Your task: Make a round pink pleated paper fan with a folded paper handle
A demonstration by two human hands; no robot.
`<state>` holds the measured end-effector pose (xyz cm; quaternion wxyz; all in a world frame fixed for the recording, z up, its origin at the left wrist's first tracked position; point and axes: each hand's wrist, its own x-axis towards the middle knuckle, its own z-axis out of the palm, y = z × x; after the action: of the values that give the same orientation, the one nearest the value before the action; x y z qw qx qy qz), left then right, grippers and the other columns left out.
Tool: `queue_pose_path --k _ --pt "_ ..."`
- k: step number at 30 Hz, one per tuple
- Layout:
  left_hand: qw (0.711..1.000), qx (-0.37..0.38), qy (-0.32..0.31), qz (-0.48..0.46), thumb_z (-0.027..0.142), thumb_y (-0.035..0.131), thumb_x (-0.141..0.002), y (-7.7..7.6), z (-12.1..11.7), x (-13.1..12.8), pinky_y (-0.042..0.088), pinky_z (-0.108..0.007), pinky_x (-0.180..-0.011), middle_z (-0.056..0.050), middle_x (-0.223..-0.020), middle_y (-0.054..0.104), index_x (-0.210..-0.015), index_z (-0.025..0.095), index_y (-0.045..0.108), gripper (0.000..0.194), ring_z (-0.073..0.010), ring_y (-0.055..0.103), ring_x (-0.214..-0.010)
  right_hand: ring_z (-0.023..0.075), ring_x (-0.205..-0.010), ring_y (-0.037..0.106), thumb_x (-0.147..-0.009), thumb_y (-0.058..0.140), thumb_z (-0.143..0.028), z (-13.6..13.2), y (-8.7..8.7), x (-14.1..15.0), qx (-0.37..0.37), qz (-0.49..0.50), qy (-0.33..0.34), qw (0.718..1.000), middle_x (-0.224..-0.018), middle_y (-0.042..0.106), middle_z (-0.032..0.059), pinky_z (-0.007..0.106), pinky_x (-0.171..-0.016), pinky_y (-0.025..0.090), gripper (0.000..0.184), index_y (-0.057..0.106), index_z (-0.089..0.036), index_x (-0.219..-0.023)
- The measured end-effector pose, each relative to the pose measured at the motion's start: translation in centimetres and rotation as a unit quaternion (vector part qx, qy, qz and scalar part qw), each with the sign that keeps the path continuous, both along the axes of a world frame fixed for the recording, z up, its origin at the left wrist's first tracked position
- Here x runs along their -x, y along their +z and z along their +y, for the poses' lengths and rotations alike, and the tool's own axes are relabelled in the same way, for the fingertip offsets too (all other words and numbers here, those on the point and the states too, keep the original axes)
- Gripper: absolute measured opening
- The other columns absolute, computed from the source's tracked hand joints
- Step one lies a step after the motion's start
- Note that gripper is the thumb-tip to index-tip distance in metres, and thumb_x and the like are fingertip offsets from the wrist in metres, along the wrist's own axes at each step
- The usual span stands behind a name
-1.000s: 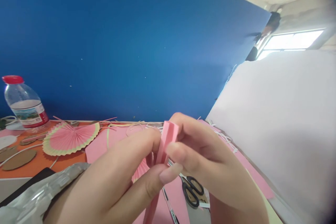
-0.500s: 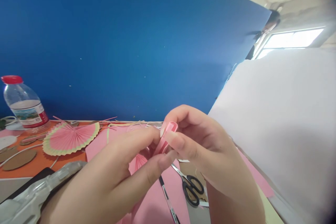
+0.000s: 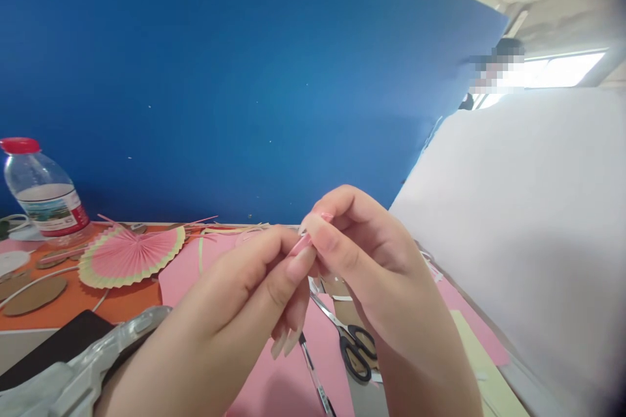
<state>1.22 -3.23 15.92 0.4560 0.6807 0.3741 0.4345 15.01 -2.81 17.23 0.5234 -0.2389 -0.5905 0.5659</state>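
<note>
Both my hands meet in the middle of the view, pinching a small folded pink paper strip [image 3: 304,242]. My left hand [image 3: 235,313] grips its lower part between thumb and fingers. My right hand [image 3: 372,260] closes over its upper end, so most of the strip is hidden and only a thin pink edge shows. Below the hands lie a pink paper sheet [image 3: 288,371], black-handled scissors [image 3: 353,345] and a pen [image 3: 315,381].
A pleated pink and cream paper fan [image 3: 131,257] lies on the orange mat [image 3: 88,296] at left, beside a red-capped water bottle [image 3: 44,194]. A blue board [image 3: 244,78] stands behind, a white board [image 3: 528,234] at right. A person's head shows beyond it. Silver packaging [image 3: 73,374] sits at lower left.
The pink strip stood tall and plain between my fingers; my hands have closed tighter round it and risen slightly, leaving only a sliver showing. The scissors are more exposed.
</note>
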Motion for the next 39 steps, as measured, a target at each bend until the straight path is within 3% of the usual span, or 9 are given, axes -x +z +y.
queue_pose_path --k 7,14,25,30,33,36,39 --pt "0.999 0.017 -0.034 -0.025 0.042 0.034 -0.096 -0.9 0.5 -0.1 0.041 -0.021 -0.053 0.005 -0.053 0.042 -0.063 0.022 0.043 0.039 -0.0102 0.041 -0.052 0.0053 -0.055 0.047 -0.089 0.056 -0.034 0.5 0.2 -0.8 -0.073 -0.103 -0.133 0.983 -0.063 0.053 -0.0055 0.018 -0.05 0.038 0.018 0.059 -0.021 -0.077" --pt "1.0 0.017 0.001 -0.012 0.042 0.037 -0.095 -0.6 0.3 -0.3 0.041 -0.021 -0.051 0.004 -0.052 0.043 -0.062 0.022 0.044 0.039 -0.0106 0.041 -0.051 0.0063 -0.055 0.047 -0.089 0.056 -0.039 0.1 0.0 -0.2 -0.098 -0.172 -0.24 0.95 -0.061 0.054 -0.006 0.02 -0.05 0.038 0.026 0.056 -0.022 -0.068" --pt "1.0 0.012 0.01 -0.01 0.043 0.033 -0.095 -0.8 0.3 -0.7 0.037 -0.022 -0.045 0.003 -0.055 0.042 -0.063 0.023 0.044 0.04 -0.0119 0.041 -0.052 0.0069 -0.048 0.04 -0.087 0.057 -0.041 0.2 -0.3 -0.2 -0.085 -0.173 -0.229 0.954 -0.055 0.049 -0.0061 0.022 -0.047 0.034 0.027 0.052 -0.022 -0.068" --pt "0.999 0.014 -0.011 -0.038 0.042 0.037 -0.095 -1.4 0.5 -0.5 0.047 -0.02 -0.051 0.004 -0.055 0.043 -0.063 0.023 0.045 0.038 -0.0104 0.042 -0.05 0.0086 -0.054 0.044 -0.085 0.059 -0.042 0.2 -0.5 0.0 -0.078 -0.155 -0.237 0.956 -0.06 0.048 -0.0039 0.023 -0.049 0.036 0.028 0.053 -0.021 -0.068" --pt "0.997 0.041 0.002 -0.071 0.041 0.05 -0.089 -1.7 0.5 -0.1 0.053 -0.02 -0.055 0.002 -0.06 0.051 -0.074 0.026 0.056 0.022 -0.0116 0.052 -0.057 0.0074 -0.052 0.043 -0.086 0.059 -0.04 0.3 -0.6 0.0 -0.072 -0.133 -0.225 0.963 -0.06 0.047 -0.0041 0.022 -0.048 0.035 0.028 0.051 -0.02 -0.067" --pt "0.994 0.058 0.021 -0.086 0.042 0.057 -0.084 -1.2 0.2 0.0 0.056 -0.019 -0.057 0.001 -0.068 0.056 -0.082 0.028 0.061 0.015 -0.0131 0.06 -0.067 0.0066 -0.052 0.043 -0.086 0.06 -0.035 0.5 -0.7 -0.1 -0.063 -0.11 -0.185 0.975 -0.062 0.047 -0.0047 0.021 -0.049 0.036 0.025 0.051 -0.02 -0.069" --pt "0.993 0.057 0.019 -0.098 0.045 0.054 -0.084 -0.5 -0.1 -0.2 0.056 -0.016 -0.055 0.002 -0.063 0.053 -0.074 0.027 0.061 0.022 -0.0112 0.057 -0.06 0.0056 -0.053 0.042 -0.086 0.061 -0.03 0.5 -0.8 -0.4 -0.067 -0.114 -0.166 0.977 -0.064 0.047 -0.0057 0.02 -0.051 0.038 0.022 0.05 -0.021 -0.07"
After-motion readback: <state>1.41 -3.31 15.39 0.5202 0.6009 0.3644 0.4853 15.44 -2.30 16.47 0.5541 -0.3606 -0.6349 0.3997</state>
